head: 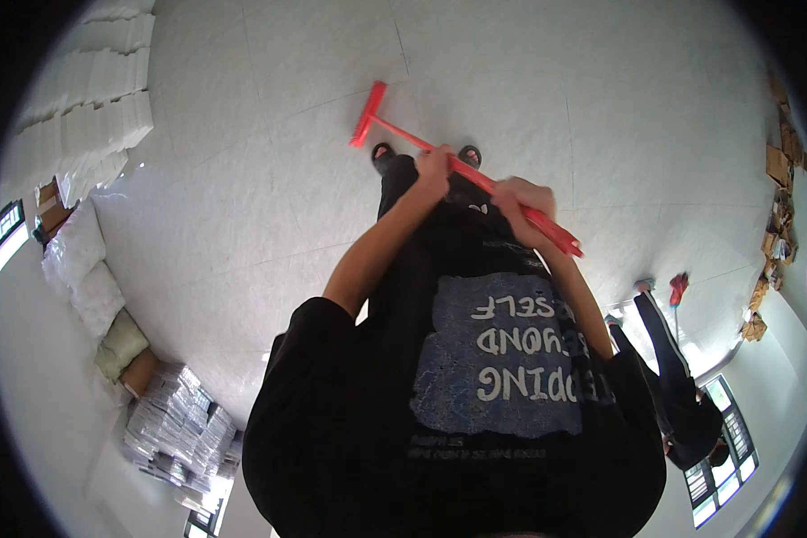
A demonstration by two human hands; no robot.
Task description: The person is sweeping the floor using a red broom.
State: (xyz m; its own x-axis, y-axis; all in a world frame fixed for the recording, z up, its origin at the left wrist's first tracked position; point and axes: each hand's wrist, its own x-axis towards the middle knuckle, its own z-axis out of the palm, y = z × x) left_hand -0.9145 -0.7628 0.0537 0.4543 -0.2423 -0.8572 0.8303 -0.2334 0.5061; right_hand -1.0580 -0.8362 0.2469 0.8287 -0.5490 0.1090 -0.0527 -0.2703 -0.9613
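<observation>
A red long-handled broom or floor brush (368, 114) slants across in front of my body in the head view, its wide narrow head at the floor just beyond my feet. My left hand (436, 167) is closed around the lower part of the red handle (472, 175). Farther up, toward the handle's thick end, my right hand (526, 205) grips it beside my dark shirt. Both hands are slightly blurred, and some fingers are hidden.
White stacked sheets (101, 107) and wrapped bundles (181, 424) line the left side. Cardboard boxes (779, 167) lie along the right wall. A co-worker (676, 390) stands lower right, near a red-headed, long-handled tool (678, 289) on the grey floor (484, 67).
</observation>
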